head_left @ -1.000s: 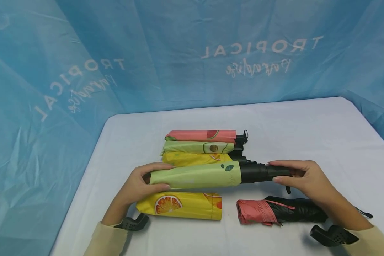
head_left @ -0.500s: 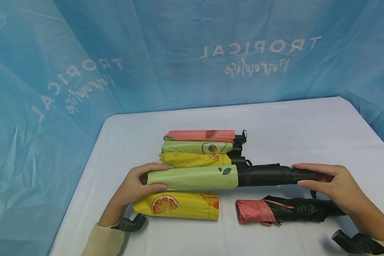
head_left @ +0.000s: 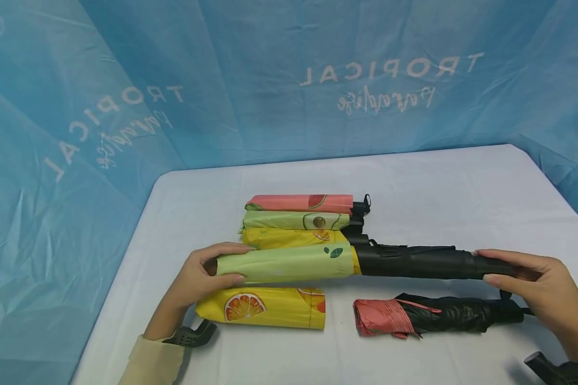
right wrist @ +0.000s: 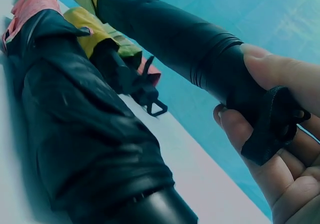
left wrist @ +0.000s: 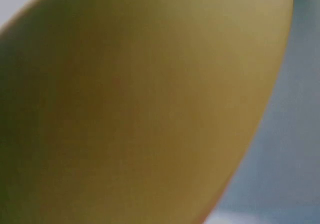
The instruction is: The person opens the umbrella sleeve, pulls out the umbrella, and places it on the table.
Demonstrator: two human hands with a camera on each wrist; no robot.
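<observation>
Against a blue backdrop (head_left: pixel 250 69), above a white surface (head_left: pixel 438 198), a black umbrella (head_left: pixel 414 262) is held projecting from a green sleeve (head_left: pixel 284 266), the two gripped at opposite ends, presumably for steadiness. Three sleeved umbrellas (head_left: pixel 289 220) are aligned behind, apparently for order. A red-and-black umbrella (head_left: pixel 448 314) and a yellow sleeve (head_left: pixel 289 309) are laid nearer. The green sleeve and the umbrella's handle (right wrist: pixel 235 81) are clasped by the fingers of the left hand (head_left: pixel 195 279) and right hand (head_left: pixel 554 284) respectively. Reversed lettering (head_left: pixel 392 69) is printed behind: "TROPICAL Paradise".

Umbrella (head_left: pixel 419 262) partly in sleeve (head_left: pixel 289 264) between hands (head_left: pixel 202 275) (head_left: pixel 551 278), three umbrellas (head_left: pixel 294 203) (head_left: pixel 279 220) (head_left: pixel 279 238) behind, second sleeve (head_left: pixel 274 310) front-left, another umbrella (head_left: pixel 448 314) front-right
</observation>
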